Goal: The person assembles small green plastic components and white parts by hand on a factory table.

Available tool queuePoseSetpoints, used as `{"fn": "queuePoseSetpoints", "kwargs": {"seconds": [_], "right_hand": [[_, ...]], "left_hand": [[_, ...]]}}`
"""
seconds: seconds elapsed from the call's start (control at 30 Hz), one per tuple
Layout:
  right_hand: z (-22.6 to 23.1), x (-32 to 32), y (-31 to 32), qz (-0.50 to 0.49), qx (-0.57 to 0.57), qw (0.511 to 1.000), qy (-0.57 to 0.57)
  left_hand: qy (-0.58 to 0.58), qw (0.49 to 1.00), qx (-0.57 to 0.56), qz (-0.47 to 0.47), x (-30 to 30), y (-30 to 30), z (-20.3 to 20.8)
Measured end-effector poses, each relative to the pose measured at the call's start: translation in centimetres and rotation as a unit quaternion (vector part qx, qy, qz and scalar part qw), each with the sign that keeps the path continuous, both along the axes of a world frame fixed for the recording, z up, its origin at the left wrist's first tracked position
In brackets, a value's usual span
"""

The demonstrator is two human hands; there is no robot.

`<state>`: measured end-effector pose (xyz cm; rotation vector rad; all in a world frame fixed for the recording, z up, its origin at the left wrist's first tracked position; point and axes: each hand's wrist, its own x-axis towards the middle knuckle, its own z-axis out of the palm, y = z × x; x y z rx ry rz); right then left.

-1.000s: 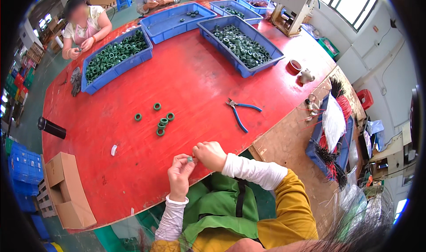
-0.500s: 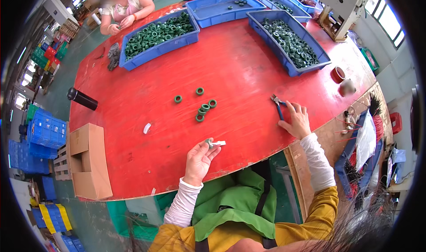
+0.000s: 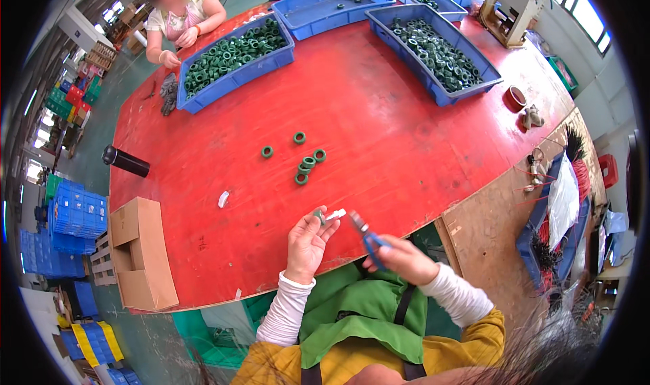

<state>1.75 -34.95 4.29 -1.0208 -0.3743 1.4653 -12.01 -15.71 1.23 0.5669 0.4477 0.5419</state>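
Between thumb and fingers, my left hand pinches a green ring near the table's front edge. A white strip sticks out of it to the right. My right hand grips blue-handled cutting pliers, blurred by motion, whose jaws point up and left toward the white strip but stand apart from it. Beyond my left hand several green rings lie on the red table, among them a loose ring and a small touching cluster. A curved white piece lies to their left.
Blue trays of green rings stand at the far left and far right. A black flask and a cardboard box are at left. A roll of tape lies at right. Across the table a co-worker's hand is near the left tray.
My right hand has picked the pliers up from the table and brought them left and nearer, beside my left hand. My left hand still holds the ring in about the same place.
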Motion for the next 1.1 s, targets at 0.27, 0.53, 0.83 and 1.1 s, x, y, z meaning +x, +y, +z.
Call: {"fn": "queuePoseSetpoints", "kwargs": {"seconds": [0.27,0.53,0.83,1.1], "right_hand": [[-1.7,-3.5,1.4,0.022,-0.035,0.999,0.004],[-1.9,-3.8,2.1,0.007,-0.03,0.999,-0.036],[-1.8,-3.3,2.1,0.003,-0.05,0.999,-0.019],[-1.8,-3.2,2.4,-0.048,-0.035,0.997,-0.041]], "left_hand": [[0.003,1.0,0.009,0.012,0.1,-0.5,0.5],[-0.007,0.999,0.005,0.031,0.0,-0.7,-0.1],[0.014,1.0,0.016,0.009,0.5,-1.0,0.9],[0.029,0.999,0.005,0.015,1.1,-1.4,0.1]]}}
